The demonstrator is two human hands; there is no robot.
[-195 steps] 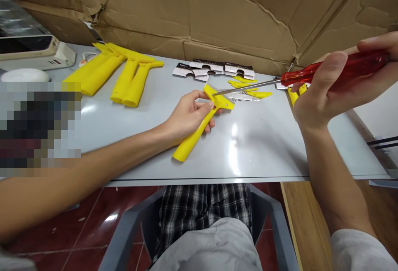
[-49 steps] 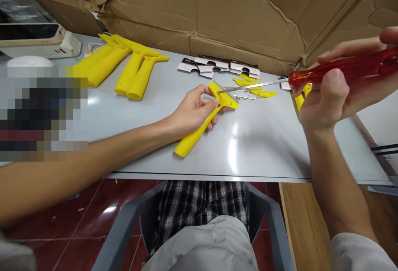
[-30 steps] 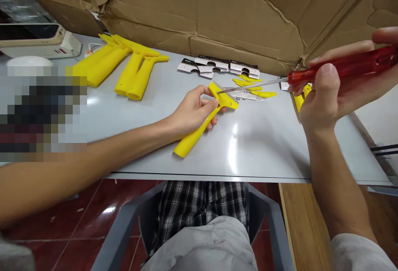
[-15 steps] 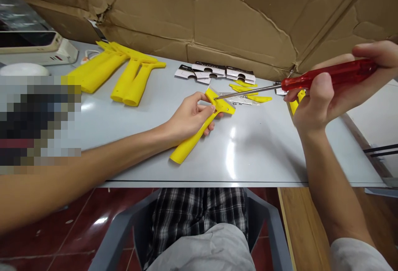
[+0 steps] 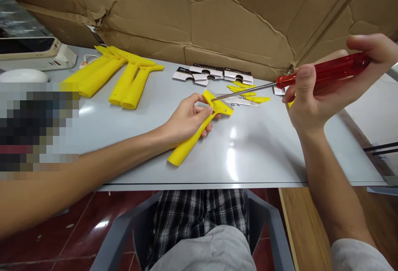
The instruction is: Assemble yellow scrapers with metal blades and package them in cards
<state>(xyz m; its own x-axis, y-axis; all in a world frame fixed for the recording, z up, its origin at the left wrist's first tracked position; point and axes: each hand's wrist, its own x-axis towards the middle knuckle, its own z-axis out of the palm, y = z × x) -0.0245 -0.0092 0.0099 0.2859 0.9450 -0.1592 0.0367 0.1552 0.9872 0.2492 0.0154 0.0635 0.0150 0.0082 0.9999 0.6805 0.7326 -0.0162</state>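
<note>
My left hand (image 5: pixel 189 117) grips a yellow scraper (image 5: pixel 186 148) near its head, the hollow handle slanting down toward the table's front edge. A thin blade shows along the head. In my right hand (image 5: pixel 311 101) is a screwdriver (image 5: pixel 329 70) with a clear red handle, thumb on its side and palm behind its end. Its long shaft reaches left, and the tip sits at a screw hole in the scraper's head. Just behind lie loose yellow clamp strips (image 5: pixel 259 100), metal blades (image 5: pixel 244 101) and some small screws.
Several yellow scraper handles (image 5: pixel 133 84) lie at the back left. Folded blade packets (image 5: pixel 207 72) stand against a cardboard wall (image 5: pixel 149 18). A phone (image 5: pixel 29 46) rests on a white box at far left, beside a blurred-out patch. The table's front edge (image 5: pixel 199 186) runs above my lap.
The view has shifted slightly. My right hand's fingers have changed their hold a little on the screwdriver handle, while the tip stays at the same hole. The scraper remains in my left hand.
</note>
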